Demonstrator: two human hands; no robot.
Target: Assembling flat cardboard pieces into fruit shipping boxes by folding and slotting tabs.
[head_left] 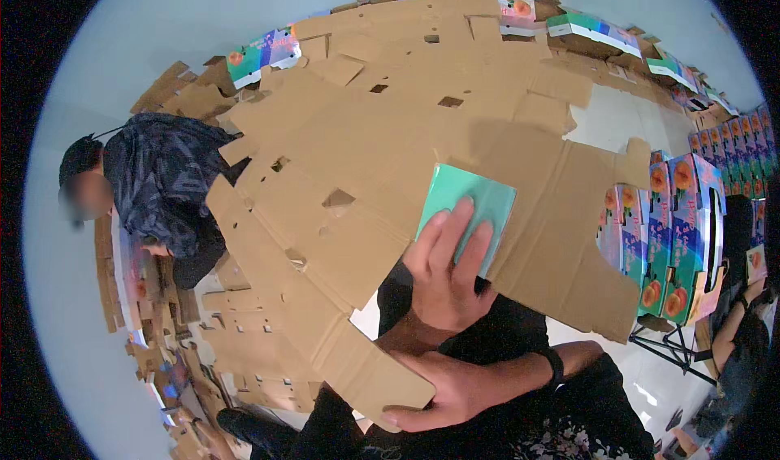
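A large flattened brown cardboard sheet point(382, 143), with cut-outs and creases, spreads before me. A green rectangular panel point(475, 180) lies against its near part; I cannot tell whether it is a folded flap or a separate piece. My left hand point(448, 269) rests on the green panel with fingers stretched and spread; its thumb is mostly hidden. Crossing below the left wrist, my right hand point(455, 391) grips a near brown flap point(378, 375) of the sheet. The right fingers go out of sight at the flap, with the thumb beside its lower edge.
Printed cartons point(682, 232) stand upright at the right, above a black metal stand point(670, 342). More cartons point(272, 54) and cardboard line the far rim. A person point(166, 184) in dark clothing bends at the left; another person's arm point(731, 330) shows at the right.
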